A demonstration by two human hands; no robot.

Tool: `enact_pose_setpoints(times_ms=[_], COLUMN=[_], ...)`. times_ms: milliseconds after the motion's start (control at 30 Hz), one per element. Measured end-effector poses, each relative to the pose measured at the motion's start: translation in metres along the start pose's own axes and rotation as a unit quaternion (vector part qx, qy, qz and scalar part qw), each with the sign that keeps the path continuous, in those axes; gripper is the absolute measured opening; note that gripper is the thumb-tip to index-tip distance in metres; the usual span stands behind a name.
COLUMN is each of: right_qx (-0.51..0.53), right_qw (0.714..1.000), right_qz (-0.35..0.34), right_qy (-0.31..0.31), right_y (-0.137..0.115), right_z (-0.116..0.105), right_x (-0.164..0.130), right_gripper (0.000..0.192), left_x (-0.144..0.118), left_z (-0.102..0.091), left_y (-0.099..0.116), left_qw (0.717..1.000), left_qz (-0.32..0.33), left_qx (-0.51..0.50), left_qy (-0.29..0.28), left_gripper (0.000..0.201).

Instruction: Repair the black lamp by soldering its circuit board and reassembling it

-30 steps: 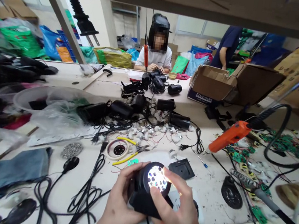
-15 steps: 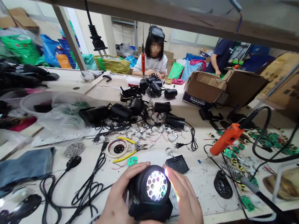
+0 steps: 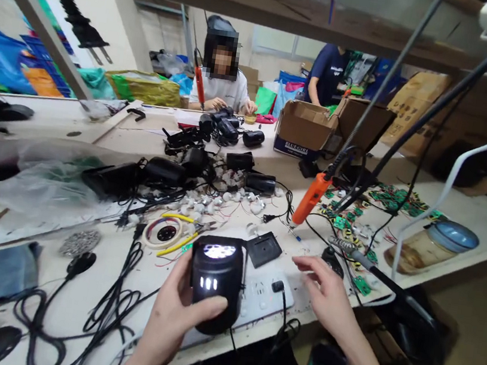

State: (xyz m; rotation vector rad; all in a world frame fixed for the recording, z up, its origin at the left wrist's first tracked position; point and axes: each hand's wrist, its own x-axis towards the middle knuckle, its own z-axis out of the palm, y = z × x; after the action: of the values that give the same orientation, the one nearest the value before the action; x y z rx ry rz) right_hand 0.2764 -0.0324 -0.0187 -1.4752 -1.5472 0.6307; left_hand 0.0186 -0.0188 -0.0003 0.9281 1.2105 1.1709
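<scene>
My left hand (image 3: 173, 317) grips a black round lamp (image 3: 215, 279) near the table's front edge, its lit face tilted up and away from me. My right hand (image 3: 323, 295) hovers empty over the bench to the right of the lamp, fingers spread, close to a white power strip (image 3: 260, 298) with a black plug (image 3: 277, 286) in it. A black square plate (image 3: 264, 249) lies just behind the lamp.
An orange electric screwdriver (image 3: 311, 197) hangs over green circuit boards (image 3: 344, 222). Black lamp housings (image 3: 168, 170), white bulbs and cables cover the middle. Yellow-handled cutters (image 3: 177, 243) and a tape roll (image 3: 166, 233) lie behind the lamp. A cardboard box (image 3: 298, 136) and two persons are at the far side.
My right hand let go of the lamp and moved right over the bench. My left hand turned the lamp so its lit face points up. My view swung to the right.
</scene>
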Motion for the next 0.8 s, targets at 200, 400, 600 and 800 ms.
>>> enact_pose_setpoints(times_ms=[200, 400, 600, 800], right_qx=[-0.099, -0.125, -0.068, 0.261], right_qw=[0.992, 0.987, 0.997, 0.958], right_qz=[-0.045, -0.087, -0.005, 0.116], right_qy=[-0.07, -0.058, -0.034, -0.029], right_y=[0.02, 0.018, 0.011, -0.008], right_z=[0.013, 0.035, 0.025, 0.012], right_x=[-0.022, -0.022, -0.02, -0.052], right_gripper=[0.03, 0.018, 0.011, 0.045], left_x=[-0.002, -0.012, -0.016, -0.021], left_z=[0.01, 0.012, 0.023, 0.053], left_y=[0.006, -0.001, -0.005, -0.018], left_qw=[0.997, 0.994, 0.992, 0.985], left_qz=[-0.063, -0.1, -0.123, -0.093], left_qx=[-0.05, -0.032, 0.001, 0.102], left_qy=[0.001, 0.004, -0.011, -0.107], left_gripper=[0.08, 0.077, 0.071, 0.078])
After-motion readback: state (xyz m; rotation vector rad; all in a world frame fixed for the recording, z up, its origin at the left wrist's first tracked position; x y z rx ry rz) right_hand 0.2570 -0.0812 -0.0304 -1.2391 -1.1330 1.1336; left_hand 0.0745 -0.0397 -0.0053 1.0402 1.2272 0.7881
